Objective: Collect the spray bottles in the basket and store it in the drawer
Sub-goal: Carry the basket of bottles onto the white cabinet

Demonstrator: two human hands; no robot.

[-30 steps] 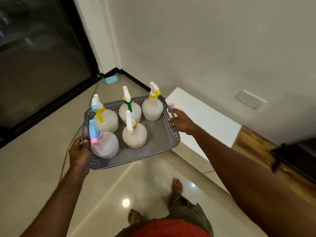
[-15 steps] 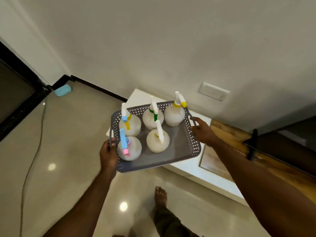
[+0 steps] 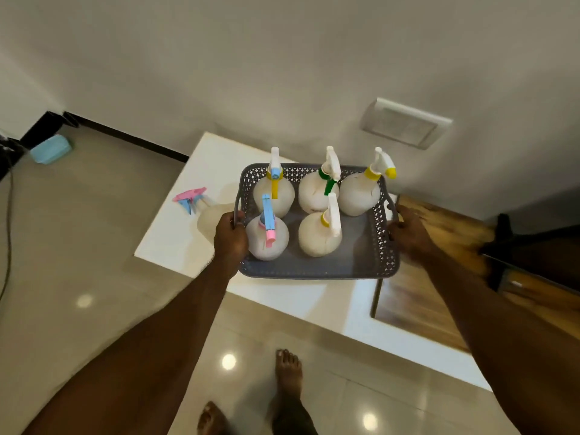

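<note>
I carry a grey perforated basket [image 3: 317, 269] in the air above a low white platform [image 3: 175, 233]. My left hand [image 3: 230, 235] grips its left handle and my right hand [image 3: 408, 230] grips its right handle. Inside stand several round white spray bottles: one with a blue and yellow trigger [image 3: 276, 193], one with green [image 3: 317, 193], one with a yellow nozzle [image 3: 361, 193], one with blue and pink [image 3: 266, 238], one with a white and yellow head [image 3: 318, 237]. Another bottle with a pink and blue trigger [image 3: 205, 211] lies on the platform, left of the basket.
A wooden unit [image 3: 439, 277] adjoins the platform on the right, with a dark object [image 3: 533, 246] on it. A blue item [image 3: 50, 149] lies on the floor by the wall corner. A cable [image 3: 8, 230] runs along the left floor. My bare feet [image 3: 288, 372] stand on glossy tiles.
The view has swung right and I have stepped closer to the platform. The basket, held level in both hands, now hangs over the platform, and the bottle lying on it has come into view.
</note>
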